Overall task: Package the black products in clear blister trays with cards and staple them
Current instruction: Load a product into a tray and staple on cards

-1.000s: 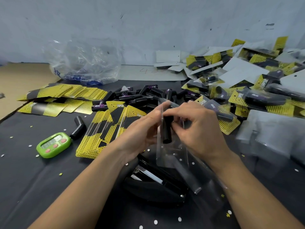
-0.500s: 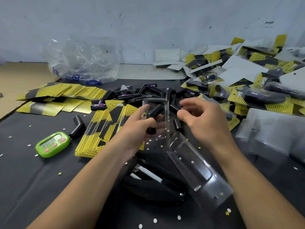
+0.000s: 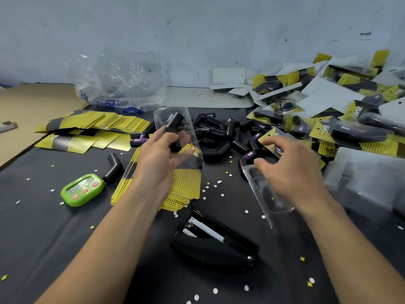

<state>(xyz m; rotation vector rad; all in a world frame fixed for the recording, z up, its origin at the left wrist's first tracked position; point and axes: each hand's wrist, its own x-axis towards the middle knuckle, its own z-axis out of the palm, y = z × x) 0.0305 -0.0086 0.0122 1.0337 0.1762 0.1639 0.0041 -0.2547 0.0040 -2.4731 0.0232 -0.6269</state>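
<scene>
My left hand (image 3: 162, 156) holds up a clear blister tray (image 3: 186, 154) with a black angled product (image 3: 174, 128) seated in it, above a stack of yellow dotted cards (image 3: 186, 187). My right hand (image 3: 291, 174) hovers with loosely curled fingers over a second clear tray (image 3: 263, 194) lying on the black cloth. Its fingertips are near a yellow card (image 3: 266, 138) and a loose black product (image 3: 248, 155); I see nothing gripped. A pile of black products (image 3: 219, 132) lies behind both hands. A black stapler (image 3: 214, 244) sits close to me.
A green timer (image 3: 82, 189) and a lone black product (image 3: 114, 167) lie at the left, with more yellow cards (image 3: 94, 121) behind them. Finished packages (image 3: 350, 130) heap at the right, empty clear trays (image 3: 368, 172) in front of them. A crumpled plastic bag (image 3: 118, 84) is at the back.
My hands have parted. The left lifted the tray with the product up and away, and the right let go and moved right over the second tray lying on the cloth.
</scene>
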